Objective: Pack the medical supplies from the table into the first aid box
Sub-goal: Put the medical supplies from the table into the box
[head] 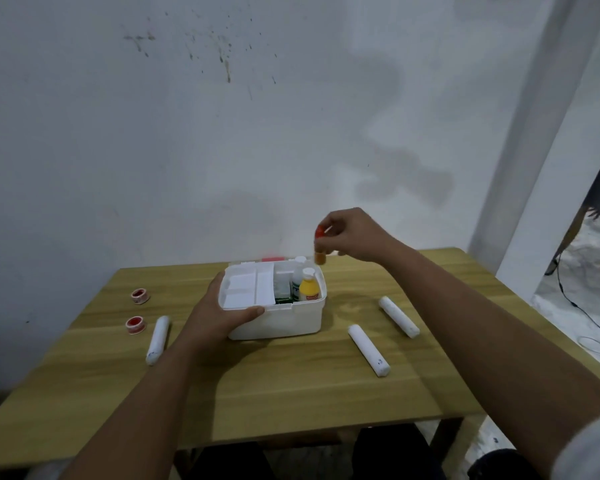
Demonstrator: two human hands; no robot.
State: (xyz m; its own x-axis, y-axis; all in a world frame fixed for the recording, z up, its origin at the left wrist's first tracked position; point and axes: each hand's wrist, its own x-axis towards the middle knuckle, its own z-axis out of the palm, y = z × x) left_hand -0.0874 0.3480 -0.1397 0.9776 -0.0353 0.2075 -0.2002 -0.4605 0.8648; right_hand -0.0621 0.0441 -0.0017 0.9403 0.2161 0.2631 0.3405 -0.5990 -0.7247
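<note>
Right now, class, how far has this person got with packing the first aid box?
Done: a yellow bottle and a white bottle stand inside the box. In hand: the right hand holds a small red-capped bottle above it, while the left hand steadies the box. Left on the table: three white rolls and two red tape rolls.

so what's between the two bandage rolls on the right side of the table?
Nothing. In the head view, the near roll and the far roll lie apart with only bare table between them.
</note>
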